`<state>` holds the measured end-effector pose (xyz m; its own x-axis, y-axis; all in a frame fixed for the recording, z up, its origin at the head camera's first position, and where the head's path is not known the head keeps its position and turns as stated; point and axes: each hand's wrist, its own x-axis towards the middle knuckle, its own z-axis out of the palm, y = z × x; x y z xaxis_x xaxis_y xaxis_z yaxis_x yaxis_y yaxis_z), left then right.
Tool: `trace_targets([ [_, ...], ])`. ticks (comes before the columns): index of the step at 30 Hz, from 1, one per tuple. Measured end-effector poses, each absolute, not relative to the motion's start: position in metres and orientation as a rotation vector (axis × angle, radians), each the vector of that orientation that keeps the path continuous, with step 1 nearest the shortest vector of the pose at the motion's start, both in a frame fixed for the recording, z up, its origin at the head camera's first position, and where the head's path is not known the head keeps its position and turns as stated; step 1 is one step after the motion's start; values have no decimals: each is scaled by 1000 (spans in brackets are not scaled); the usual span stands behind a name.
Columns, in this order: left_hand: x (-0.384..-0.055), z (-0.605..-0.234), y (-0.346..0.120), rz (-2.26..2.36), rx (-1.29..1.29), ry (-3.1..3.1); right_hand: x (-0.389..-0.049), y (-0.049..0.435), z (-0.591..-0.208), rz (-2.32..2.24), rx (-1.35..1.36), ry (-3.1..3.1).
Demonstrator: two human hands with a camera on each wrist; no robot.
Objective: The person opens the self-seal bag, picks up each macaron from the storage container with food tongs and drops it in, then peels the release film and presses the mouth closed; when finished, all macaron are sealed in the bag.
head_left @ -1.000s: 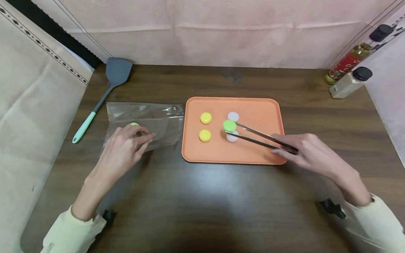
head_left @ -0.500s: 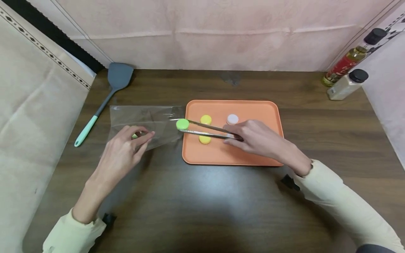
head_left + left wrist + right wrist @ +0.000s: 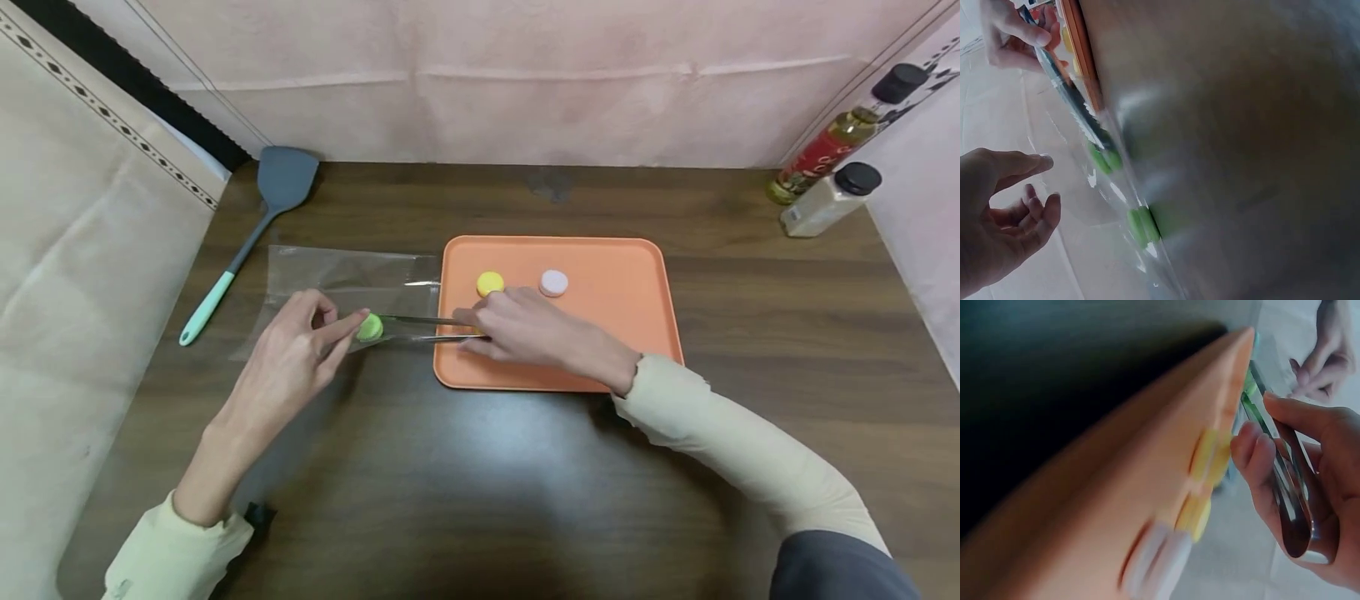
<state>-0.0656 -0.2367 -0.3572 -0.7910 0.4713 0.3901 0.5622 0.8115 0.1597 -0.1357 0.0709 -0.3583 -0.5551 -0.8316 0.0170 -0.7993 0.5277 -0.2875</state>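
Observation:
My right hand (image 3: 521, 327) grips a pair of steel tongs (image 3: 1295, 534). Between the tong tips is a green macaron (image 3: 371, 327), seen through the film of a clear plastic bag (image 3: 348, 268). A second green macaron (image 3: 1143, 226) lies in the bag. My left hand (image 3: 303, 337) hovers over the bag, fingers loosely bent; in the left wrist view its thumb and fingertips stand apart with nothing visible between them. On the orange tray (image 3: 615, 358), under and beside my right hand, sit yellow macarons (image 3: 490, 283) and pale lilac macarons (image 3: 553, 283), some hidden by the hand.
A grey spatula with a mint handle (image 3: 206, 308) lies at the left on the wooden table (image 3: 480, 483). At the back right stand an oil bottle (image 3: 821, 158) and a black-capped jar (image 3: 828, 202). Cloth (image 3: 480, 83) hangs behind the table.
My right hand has swung left across the tray, carrying the green macaron in the tongs from over the lilac ones to the bag beside my left hand. The left hand has stayed nearly still.

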Motion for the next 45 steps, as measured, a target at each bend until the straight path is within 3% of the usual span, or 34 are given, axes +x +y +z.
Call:
trace_targets([
  [12,-67,-356,-239,-378,-774,-2711,-144,22,-357,-339,-1420,2598],
  [31,-67,-357,-231,-643,-630,-2867,-157,-5,-353,-340,-1461,2492],
  [38,-68,-355,-233,-577,-634,-2913,-151,11,-349,-333,-1391,2520],
  [45,-76,-349,-233,-406,-721,-2895,-137,83,-333,-443,-1275,2594],
])
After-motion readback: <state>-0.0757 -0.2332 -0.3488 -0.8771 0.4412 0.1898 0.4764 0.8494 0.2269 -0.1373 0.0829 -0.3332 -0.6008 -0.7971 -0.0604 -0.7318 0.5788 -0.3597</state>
